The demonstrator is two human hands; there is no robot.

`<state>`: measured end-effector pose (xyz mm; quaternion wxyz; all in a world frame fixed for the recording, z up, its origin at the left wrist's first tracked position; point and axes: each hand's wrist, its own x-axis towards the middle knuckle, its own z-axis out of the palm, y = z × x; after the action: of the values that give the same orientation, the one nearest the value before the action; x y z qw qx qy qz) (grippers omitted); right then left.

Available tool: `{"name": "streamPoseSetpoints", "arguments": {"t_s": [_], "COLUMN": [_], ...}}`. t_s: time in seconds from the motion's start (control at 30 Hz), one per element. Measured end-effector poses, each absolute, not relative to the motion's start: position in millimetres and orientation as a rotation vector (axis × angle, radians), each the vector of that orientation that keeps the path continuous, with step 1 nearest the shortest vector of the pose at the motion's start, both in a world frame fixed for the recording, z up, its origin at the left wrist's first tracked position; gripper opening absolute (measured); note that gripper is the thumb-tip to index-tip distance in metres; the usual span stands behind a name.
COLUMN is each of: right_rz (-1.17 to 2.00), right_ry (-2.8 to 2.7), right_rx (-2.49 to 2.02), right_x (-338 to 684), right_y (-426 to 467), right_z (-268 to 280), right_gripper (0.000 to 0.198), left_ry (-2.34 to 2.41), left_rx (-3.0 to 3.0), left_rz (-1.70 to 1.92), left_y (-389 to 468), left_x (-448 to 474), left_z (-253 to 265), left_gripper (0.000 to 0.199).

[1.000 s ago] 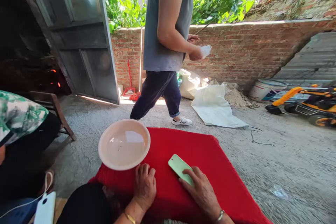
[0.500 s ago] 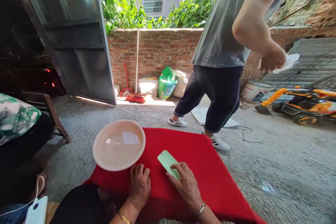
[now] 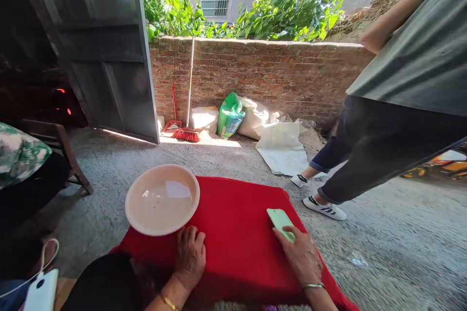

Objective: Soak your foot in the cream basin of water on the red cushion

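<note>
A pale green phone [image 3: 281, 223] lies at a slant over the right part of the red cloth [image 3: 233, 214]. My right hand [image 3: 302, 255] has it by its near end, thumb on one side and fingers on the other. My left hand [image 3: 190, 255] rests on the cloth with its fingers loosely bent and nothing seen in them. Its fingertips are close by the near rim of a pale pink basin [image 3: 131, 221]; whether they touch it I cannot tell. Clear water with a few dark specks stands in the basin.
A person [image 3: 386, 131] in a grey shirt is at the right, past the table. A seated person's patterned sleeve [image 3: 22, 155] and a white device with a cable [image 3: 42, 291] are at left. Behind are a broom [image 3: 187, 133], sacks [image 3: 230, 116] and a brick wall [image 3: 292, 73].
My right hand has moved the green phone to the right across the cloth. My left hand has stayed by the basin. The person in grey has stepped to the right.
</note>
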<state>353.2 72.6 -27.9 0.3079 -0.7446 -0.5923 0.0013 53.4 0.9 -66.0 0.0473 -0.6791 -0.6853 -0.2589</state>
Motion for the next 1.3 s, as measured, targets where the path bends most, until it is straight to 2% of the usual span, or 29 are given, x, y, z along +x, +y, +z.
{"name": "streamPoseSetpoints", "arguments": {"t_s": [0.2, 0.33, 0.67, 0.77, 0.9, 1.03, 1.13, 1.3], "right_rz": [0.186, 0.150, -0.002, -0.009, 0.072, 0.175, 0.203, 0.133], "right_ry": [-1.805, -1.956, -1.551, -1.541, -1.697, -1.914, -1.944, -1.725], "right_rx": [-1.711, -1.659, -2.165, -2.125, -1.939, -1.797, -1.887, -2.155], "right_x": [239, 193, 332, 314, 232, 168, 176, 271], "right_y": [68, 70, 68, 67, 73, 75, 77, 81], "right_z": [-43, -50, -10, -8, -25, -34, -29, -8], "right_gripper": [0.029, 0.019, 0.019, 0.018, 0.016, 0.023, 0.024, 0.018], "left_ry": [-2.067, -2.056, -1.893, -1.841, -1.834, -1.847, -1.872, -1.879], "left_rx": [-2.043, -2.016, -2.028, -2.009, -1.992, -2.024, -2.027, -2.021], "left_rz": [-0.815, -0.815, -0.837, -0.795, -0.728, -0.727, -0.728, -0.787], "left_y": [1, 0, -1, 1, 2, 3, 3, 3], "left_x": [51, 51, 42, 38, 35, 35, 36, 43], "left_z": [-69, -75, -86, -91, -94, -94, -95, -94], "left_gripper": [0.017, 0.018, 0.028, 0.030, 0.030, 0.029, 0.029, 0.029]}}
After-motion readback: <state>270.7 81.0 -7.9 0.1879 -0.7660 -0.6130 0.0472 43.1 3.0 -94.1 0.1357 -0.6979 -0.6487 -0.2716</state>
